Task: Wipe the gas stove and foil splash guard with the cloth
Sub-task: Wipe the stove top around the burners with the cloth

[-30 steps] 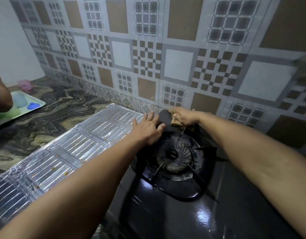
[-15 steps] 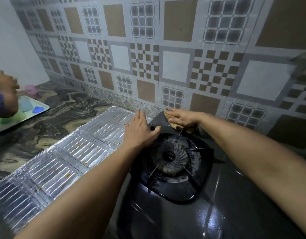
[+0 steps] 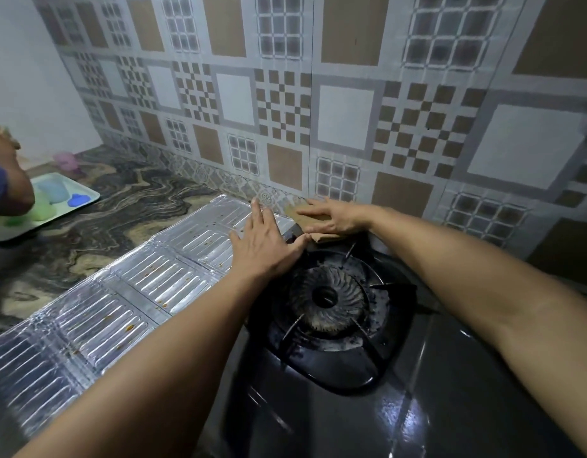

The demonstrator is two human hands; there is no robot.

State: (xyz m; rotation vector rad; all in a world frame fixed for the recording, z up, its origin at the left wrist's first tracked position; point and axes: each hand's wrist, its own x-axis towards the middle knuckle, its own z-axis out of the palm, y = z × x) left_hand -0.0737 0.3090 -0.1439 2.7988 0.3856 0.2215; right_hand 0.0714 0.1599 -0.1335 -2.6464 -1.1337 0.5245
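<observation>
1. Bottom right of the frame: the glossy black gas stove (image 3: 417, 408) takes up the near foreground, its top catching streaks of light. The burner (image 3: 325, 297) at centre, ringed by its pan support, shows grey residue and looks unwiped.

2. Lower left to centre: the foil splash guard (image 3: 120, 302) lies flat on the marble counter (image 3: 97, 226) beside the stove, its ribbed panels dotted with brown grease spots. Judged from those spots, the foil has yet to be cleaned.

3. Centre: the left hand (image 3: 264, 242) presses flat, fingers straight and apart, on the far end of the foil where it meets the stove corner. A second ago it lay further right, at the burner's rim; it has since slid onto the foil, apparently to pin the sheet down.

4. Just beyond, centre right: the right hand (image 3: 335, 214) lies flat with fingers extended on the tan cloth (image 3: 322, 236), pressing rather than clutching it at the stove's back corner. The cloth has moved left along the back edge, up against the tiled wall (image 3: 345, 114), so the rear strip is likely the step in hand.

5. Far left: another person's arm (image 3: 8, 190) reaches over a tray (image 3: 90, 190) holding blue and green items.
</observation>
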